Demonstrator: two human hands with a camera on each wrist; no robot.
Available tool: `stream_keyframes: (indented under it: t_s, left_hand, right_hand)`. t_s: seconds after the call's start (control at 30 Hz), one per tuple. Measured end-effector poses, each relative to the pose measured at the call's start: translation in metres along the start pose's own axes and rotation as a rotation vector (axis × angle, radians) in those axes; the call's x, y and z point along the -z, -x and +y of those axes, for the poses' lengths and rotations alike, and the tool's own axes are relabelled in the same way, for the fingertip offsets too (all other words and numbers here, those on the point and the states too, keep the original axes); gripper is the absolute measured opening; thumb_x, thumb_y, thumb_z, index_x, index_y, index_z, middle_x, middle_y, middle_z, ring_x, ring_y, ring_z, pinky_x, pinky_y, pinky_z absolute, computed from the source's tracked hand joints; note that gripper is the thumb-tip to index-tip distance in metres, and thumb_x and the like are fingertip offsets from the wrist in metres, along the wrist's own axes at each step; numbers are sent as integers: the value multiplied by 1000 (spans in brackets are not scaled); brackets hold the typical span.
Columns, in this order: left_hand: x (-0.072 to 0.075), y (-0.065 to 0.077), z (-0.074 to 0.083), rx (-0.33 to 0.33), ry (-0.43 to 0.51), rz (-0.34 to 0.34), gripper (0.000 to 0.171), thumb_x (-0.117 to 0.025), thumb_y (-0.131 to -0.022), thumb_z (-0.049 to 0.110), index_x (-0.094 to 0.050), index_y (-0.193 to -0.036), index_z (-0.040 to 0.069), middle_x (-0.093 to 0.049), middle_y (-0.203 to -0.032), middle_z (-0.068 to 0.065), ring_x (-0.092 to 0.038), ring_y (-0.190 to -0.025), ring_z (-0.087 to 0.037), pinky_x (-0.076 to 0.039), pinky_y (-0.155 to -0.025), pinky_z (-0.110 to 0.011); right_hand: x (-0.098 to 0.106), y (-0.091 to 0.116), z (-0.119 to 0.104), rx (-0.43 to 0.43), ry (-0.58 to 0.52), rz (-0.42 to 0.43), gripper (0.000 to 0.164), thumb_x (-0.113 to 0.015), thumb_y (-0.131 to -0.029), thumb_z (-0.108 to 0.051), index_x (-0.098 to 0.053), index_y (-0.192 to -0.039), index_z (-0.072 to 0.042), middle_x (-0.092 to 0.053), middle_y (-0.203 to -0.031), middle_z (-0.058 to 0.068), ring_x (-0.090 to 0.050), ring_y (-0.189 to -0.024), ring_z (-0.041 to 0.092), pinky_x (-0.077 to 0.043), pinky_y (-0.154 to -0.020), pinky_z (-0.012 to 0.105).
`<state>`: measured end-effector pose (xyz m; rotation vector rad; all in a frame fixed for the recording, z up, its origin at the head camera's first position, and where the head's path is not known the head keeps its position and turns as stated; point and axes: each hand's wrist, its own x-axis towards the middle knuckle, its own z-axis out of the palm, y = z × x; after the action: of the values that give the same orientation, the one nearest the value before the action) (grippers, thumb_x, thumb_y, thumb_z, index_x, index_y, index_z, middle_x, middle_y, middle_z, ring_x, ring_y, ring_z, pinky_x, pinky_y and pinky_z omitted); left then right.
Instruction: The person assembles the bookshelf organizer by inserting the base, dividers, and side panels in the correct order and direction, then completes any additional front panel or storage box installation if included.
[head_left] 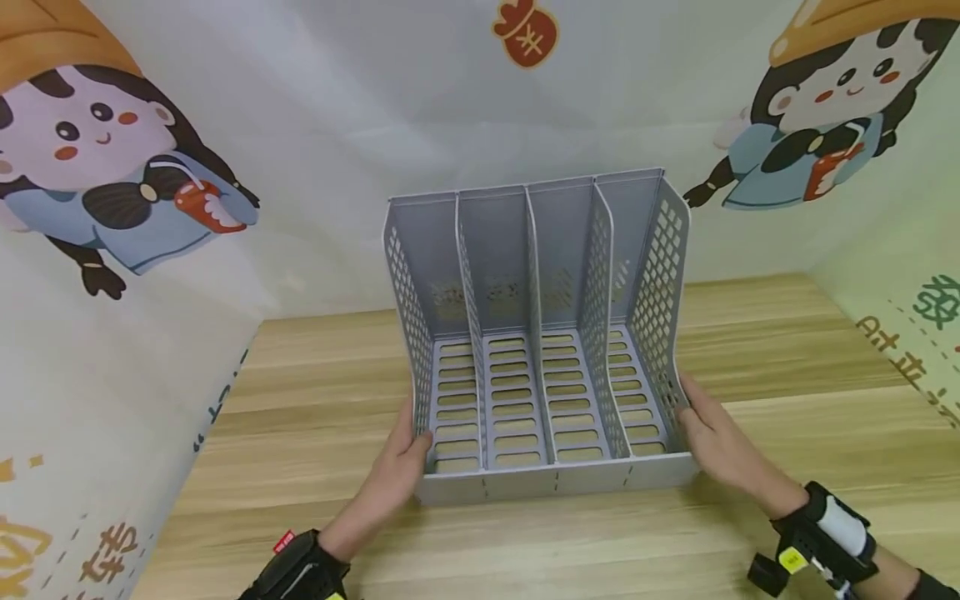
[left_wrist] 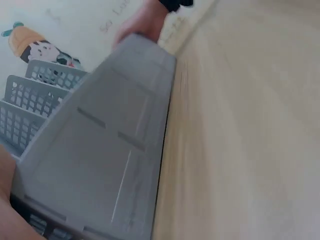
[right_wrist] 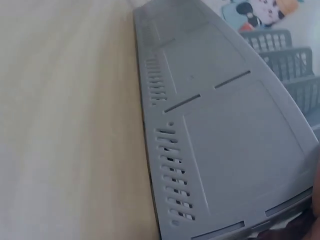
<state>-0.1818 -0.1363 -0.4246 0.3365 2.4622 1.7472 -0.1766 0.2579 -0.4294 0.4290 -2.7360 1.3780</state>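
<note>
A grey plastic desk organizer (head_left: pixel 555 482) with upright dividers stands upright in the middle of the table, its slotted base and perforated side walls facing me. My left hand (head_left: pixel 393 467) grips its left side near the front corner, thumb at the front edge. At the opposite front corner, my right hand (head_left: pixel 716 433) holds the right side wall. Fingers behind the walls are partly hidden. The left wrist view shows the organizer's front panel (left_wrist: pixel 100 135) close up, its lower edge along the tabletop. That panel also fills much of the right wrist view, with slots along its lower part.
The wood-grain table (head_left: pixel 322 367) extends around the organizer on all sides. Behind it rises a white backdrop (head_left: pixel 322 167) printed with cartoon figures, and printed side walls flank the table. Black camera straps (head_left: pixel 825 533) sit on both wrists.
</note>
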Motion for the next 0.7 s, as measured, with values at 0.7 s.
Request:
stream_keyframes:
  t_s: [0.7]
  left_hand:
    - [14,-75,-15,29,51,51,60,-30,-106,6,-8,-162,1,-16,-165,-23,-15,-150,-35,-11,-120,-49]
  right_hand:
    - [2,-75,20,-78,-170,34,55,-27,-104,-1,-17,-158,7,-31,-152,38,-31,-139,52,-25,-111,65]
